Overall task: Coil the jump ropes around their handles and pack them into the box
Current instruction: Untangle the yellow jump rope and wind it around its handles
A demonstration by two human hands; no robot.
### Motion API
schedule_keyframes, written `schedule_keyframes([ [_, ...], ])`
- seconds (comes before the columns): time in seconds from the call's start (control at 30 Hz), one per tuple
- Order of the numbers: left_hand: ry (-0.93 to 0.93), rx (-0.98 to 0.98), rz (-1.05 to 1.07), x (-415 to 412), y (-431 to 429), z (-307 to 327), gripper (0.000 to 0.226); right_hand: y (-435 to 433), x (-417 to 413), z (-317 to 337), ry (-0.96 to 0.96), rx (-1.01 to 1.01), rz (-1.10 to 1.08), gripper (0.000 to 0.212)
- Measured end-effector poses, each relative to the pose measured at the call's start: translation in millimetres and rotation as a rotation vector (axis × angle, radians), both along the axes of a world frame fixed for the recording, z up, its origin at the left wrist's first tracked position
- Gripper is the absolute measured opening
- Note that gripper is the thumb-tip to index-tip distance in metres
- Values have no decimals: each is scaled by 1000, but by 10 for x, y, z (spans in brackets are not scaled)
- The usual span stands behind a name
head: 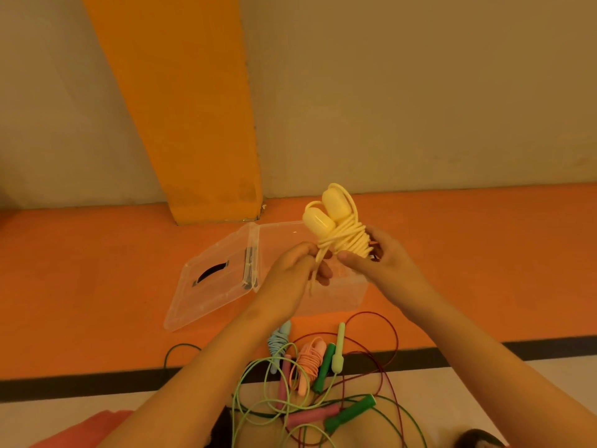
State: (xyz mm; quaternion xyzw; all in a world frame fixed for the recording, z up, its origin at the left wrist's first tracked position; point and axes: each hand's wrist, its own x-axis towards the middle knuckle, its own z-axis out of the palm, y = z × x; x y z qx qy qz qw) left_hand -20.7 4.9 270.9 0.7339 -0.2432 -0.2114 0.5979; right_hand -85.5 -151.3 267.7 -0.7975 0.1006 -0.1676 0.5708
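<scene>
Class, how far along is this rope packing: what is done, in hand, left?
Done: blue rope and peach rope lie coiled on the floor. In hand: right hand holds the nearly wound yellow rope; left hand pinches its tail. Left: the loose ropes need coiling; box stands open.

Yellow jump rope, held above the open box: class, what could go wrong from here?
1. The loose end pinched by the left hand is not tucked in; if it is let go, the coils of the yellow jump rope gripped by the right hand may spring loose before reaching the box.
2. The loose ropes on the floor cross one another, so the next one lifted could drag others along.
</scene>
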Motion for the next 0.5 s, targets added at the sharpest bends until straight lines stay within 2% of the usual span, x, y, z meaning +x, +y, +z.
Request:
schedule_keyframes([
  [0.1, -221, 39, -6, -6, 2, -31, 24, 27, 15, -30, -36, -36, -28, 34],
  [0.2, -345, 72, -104, -84, -34, -23, 26, 37, 49, -120, -63, -123, -141, 45],
  [0.33, -301, 50, -57, -53, -35, -62, 20, 36, 101, -145, -35, -18, -162, 50],
  [0.43, -286, 129, 44, 56, -4, -125, 16, 42, 143, -130, -17, 29, -145, 50],
  [0.5, -283, 162, 59, 87, 8, -174, 32, 76, 155, -123, -18, 52, -106, 48],
])
